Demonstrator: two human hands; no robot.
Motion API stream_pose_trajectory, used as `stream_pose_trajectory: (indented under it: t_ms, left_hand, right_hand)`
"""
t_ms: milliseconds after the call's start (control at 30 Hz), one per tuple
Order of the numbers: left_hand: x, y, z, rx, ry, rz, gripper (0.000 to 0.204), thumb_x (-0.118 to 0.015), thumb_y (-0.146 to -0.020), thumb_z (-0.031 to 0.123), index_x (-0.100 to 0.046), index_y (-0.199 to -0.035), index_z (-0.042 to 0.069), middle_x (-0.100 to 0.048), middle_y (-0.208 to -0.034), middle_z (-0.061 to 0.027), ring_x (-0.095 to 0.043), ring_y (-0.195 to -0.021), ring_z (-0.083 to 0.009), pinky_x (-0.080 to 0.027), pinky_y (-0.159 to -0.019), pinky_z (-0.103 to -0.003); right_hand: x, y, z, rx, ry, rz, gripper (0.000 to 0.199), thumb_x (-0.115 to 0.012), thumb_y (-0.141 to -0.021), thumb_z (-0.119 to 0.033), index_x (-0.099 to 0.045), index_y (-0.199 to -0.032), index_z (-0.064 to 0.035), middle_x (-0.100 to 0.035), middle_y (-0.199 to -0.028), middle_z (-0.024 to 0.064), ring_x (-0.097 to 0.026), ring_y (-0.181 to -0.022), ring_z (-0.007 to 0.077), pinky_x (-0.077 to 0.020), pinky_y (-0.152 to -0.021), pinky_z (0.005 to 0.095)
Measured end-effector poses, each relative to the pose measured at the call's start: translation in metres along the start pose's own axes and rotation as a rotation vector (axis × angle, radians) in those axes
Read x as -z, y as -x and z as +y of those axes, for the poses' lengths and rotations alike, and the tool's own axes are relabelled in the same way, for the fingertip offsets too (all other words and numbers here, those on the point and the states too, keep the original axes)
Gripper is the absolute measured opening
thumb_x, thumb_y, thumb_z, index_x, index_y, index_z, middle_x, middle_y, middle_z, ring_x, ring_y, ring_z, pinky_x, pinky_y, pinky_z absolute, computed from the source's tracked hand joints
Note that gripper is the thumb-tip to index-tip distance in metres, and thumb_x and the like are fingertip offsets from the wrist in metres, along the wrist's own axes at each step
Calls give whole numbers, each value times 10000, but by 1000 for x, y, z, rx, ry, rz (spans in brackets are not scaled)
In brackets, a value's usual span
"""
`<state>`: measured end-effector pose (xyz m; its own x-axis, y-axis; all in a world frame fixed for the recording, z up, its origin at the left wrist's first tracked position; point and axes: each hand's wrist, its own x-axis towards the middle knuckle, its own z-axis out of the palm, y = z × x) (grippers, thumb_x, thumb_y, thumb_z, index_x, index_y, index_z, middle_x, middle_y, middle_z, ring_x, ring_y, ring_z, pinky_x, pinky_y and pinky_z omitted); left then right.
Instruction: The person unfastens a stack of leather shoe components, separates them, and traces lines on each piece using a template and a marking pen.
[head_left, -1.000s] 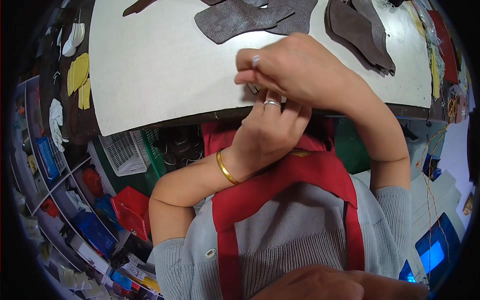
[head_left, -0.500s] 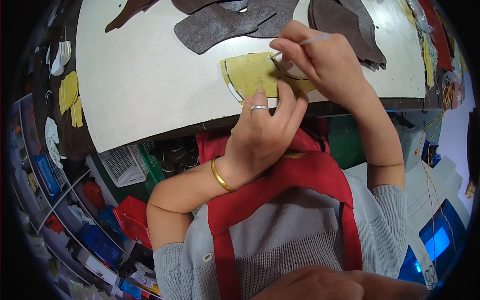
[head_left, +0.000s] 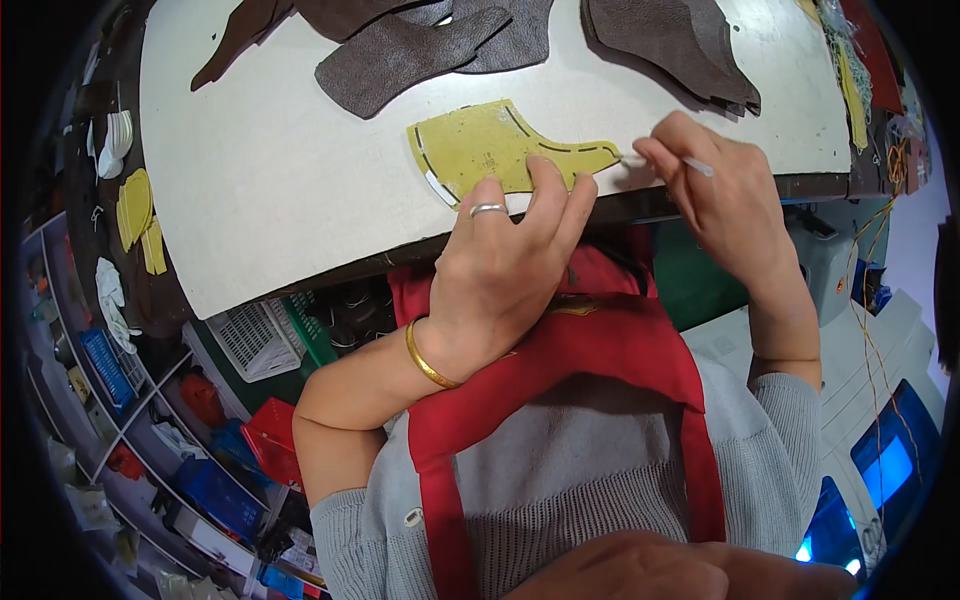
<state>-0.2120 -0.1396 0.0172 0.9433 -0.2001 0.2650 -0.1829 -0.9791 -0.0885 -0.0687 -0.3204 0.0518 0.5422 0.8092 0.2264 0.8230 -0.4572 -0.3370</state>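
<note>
A yellow pattern template [head_left: 470, 150] with dashed slots along its edges lies flat on the white tabletop near the front edge. Dark leather under it cannot be made out. My left hand [head_left: 510, 245], with a ring and a gold bangle, rests its spread fingertips on the template's lower edge and presses it down. In my right hand [head_left: 725, 190] a slim pale pen [head_left: 697, 166] is pinched between thumb and fingers. Its tip touches or nearly touches the narrow right end of the template.
Brown leather pieces lie across the back of the white table [head_left: 270, 200], among them a curved piece [head_left: 400, 60] and a stack [head_left: 670, 45]. Yellow pieces [head_left: 135, 210] sit at the left. Below are a white basket [head_left: 250, 335] and cluttered shelves [head_left: 130, 420].
My right hand has moved right and slightly down, carrying the pen from the template's upper middle to its narrow tip. The template and my left hand appear slightly further left in view.
</note>
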Motion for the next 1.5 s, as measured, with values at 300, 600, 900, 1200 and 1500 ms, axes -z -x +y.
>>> stream_pose_trajectory:
  t_ms: [300,600,900,1200,1500]
  left_hand:
    - [-4,-5,-16,17,117,129,300,-656,-816,154,-701,-1112,152,-661,-1019,-34,-567,-713,-186,-472,-503,-225]
    - [-16,-25,-77,278,149,228,386,-784,-809,116,-635,-1148,7,-659,-1101,-140,-631,-997,-349,-528,-899,-422]
    - [-10,18,-50,81,446,223,253,-768,-780,8,-702,-1024,23,-681,-1004,-95,-656,-929,-286,-548,-796,-397]
    - [-18,27,-54,131,540,291,291,-757,-769,-24,-702,-1051,20,-701,-1074,-127,-699,-986,-328,-603,-799,-379]
    - [-3,16,-49,91,353,109,364,-674,-783,11,-717,-1142,52,-701,-1136,-84,-679,-999,-259,-605,-771,-320]
  right_hand:
    - [-14,-40,-14,-240,-56,-372,214,-633,-982,-249,-664,-1036,-44,-710,-955,139,-675,-894,348,-524,-749,433]
    - [36,-8,49,-666,-500,16,181,-731,-929,-157,-730,-1037,-12,-718,-847,23,-655,-810,75,-525,-717,251]
    - [-10,-24,8,-312,-631,-66,175,-703,-946,-118,-732,-1087,-19,-706,-800,55,-660,-716,94,-537,-655,258]
    - [-28,-27,-16,-408,-599,-235,192,-698,-978,-190,-723,-1007,-2,-718,-751,81,-707,-602,127,-535,-575,263]
    - [-29,-27,-11,-318,-437,-229,164,-726,-928,-197,-719,-982,-42,-727,-769,99,-725,-670,228,-546,-631,336]
